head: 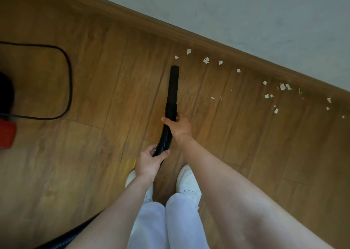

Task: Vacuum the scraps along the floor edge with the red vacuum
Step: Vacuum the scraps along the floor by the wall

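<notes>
Left hand grip curled round black hose, right hand clasping it higher, nozzle near scraps

You are standing in a room of a home, by the look of it: wood-look plank floor under your white shoes, a brown wooden skirting board along a plain pale wall, and a household red vacuum with its black cord looped nearby.

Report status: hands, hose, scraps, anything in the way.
Left hand and right hand both grip the black ribbed vacuum hose. Nozzle short of white paper scraps along wooden baseboard. Path clear.
</notes>
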A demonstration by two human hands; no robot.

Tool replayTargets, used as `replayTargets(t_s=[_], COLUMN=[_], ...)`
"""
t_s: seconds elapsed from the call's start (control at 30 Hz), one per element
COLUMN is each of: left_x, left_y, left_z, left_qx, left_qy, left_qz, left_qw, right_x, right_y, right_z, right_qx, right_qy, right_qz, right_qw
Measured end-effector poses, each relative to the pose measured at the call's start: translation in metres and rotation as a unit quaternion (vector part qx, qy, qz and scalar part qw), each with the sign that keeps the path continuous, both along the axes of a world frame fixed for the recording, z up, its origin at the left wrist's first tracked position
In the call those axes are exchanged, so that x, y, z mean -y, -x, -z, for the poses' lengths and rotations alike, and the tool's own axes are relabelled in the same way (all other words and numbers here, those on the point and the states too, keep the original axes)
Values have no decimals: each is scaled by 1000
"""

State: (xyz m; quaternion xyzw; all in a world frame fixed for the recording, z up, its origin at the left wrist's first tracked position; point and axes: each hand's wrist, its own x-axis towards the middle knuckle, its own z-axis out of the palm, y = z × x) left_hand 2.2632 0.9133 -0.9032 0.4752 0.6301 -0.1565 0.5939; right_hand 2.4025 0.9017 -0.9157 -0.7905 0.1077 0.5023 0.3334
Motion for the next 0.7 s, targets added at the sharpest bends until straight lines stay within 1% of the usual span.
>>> replayTargets(t_s=[0.13, 0.27, 0.33, 0.4, 0.53, 0.63, 0.7], left_x=[6, -4, -8, -8, -1, 2, -2], left_y=[5, 13, 14, 12, -5, -21, -28], left_z=[-1, -9, -15, -20, -24, -28, -31], left_qx=[-3, -13, -2, 10, 26, 41, 49], left_qy=[8, 2, 2, 7, 30, 29, 24], left_qz=[-1, -22, -30, -29, 6, 16, 0], left_qw=[1000, 1000, 1000, 1000, 999, 999, 998], right_x=[6, -6, -10, -7, 8, 10, 1], right_y=[8, 19, 20, 18, 2, -14, -21], right_z=[5, 3, -2, -5, -11, -15, -18], right_qx=[-11, -33, -37, -28, 1, 12, 13], right_qy=[21, 1, -4, 7, 59, 71, 63], right_qz=[28, 22, 22, 33, 68, 57, 39], right_qw=[999, 999, 999, 999, 996, 996, 997])
